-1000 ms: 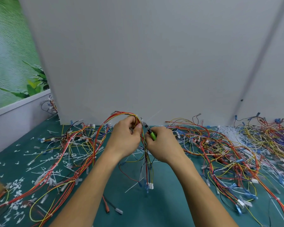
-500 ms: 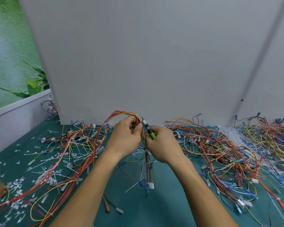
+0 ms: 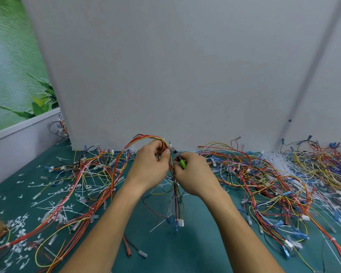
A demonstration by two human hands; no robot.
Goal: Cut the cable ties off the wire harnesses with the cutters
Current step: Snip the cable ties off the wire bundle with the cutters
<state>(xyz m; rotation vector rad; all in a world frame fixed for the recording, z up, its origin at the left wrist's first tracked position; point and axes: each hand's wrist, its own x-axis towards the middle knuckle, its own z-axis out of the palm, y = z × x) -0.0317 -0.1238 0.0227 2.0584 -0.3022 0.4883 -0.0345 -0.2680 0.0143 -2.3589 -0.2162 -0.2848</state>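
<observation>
- One grey panel (image 3: pixel 185 66) stands upright across the back of the bench and fills most of the view. A leaf-print poster (image 3: pixel 12 75) is to its left.
- Green table mat (image 3: pixel 165 253) runs under everything, with both forearms reaching in from the bottom edge.
- Right pile of wire harnesses (image 3: pixel 264 174): red, yellow, blue and purple, tangled, spreading from beside the right hand to the frame edge.
- Left heap of harnesses (image 3: pixel 83 174): mostly red and yellow, lying flat on the mat.
- Held harness (image 3: pixel 146 137): it arches up from the left heap, bends at the left hand, then hangs down between the two hands to the mat.
- Left hand (image 3: pixel 150 168): fingers curled, thumb and fingertips pinching the held harness at the top of the bend.
- Right hand (image 3: pixel 195 174): fingers wrapped tight round the cutters.
- Cutters (image 3: pixel 178 157): green handle, nose pointing up and left, just beside the left thumb and the held harness. Blades are too small to tell whether they are apart or closed.
- Cut cable ties (image 3: pixel 18 223): white scraps scattered over the left of the mat.
- White connector (image 3: pixel 180 222) sits at the hanging end of the held harness, near the mat.
</observation>
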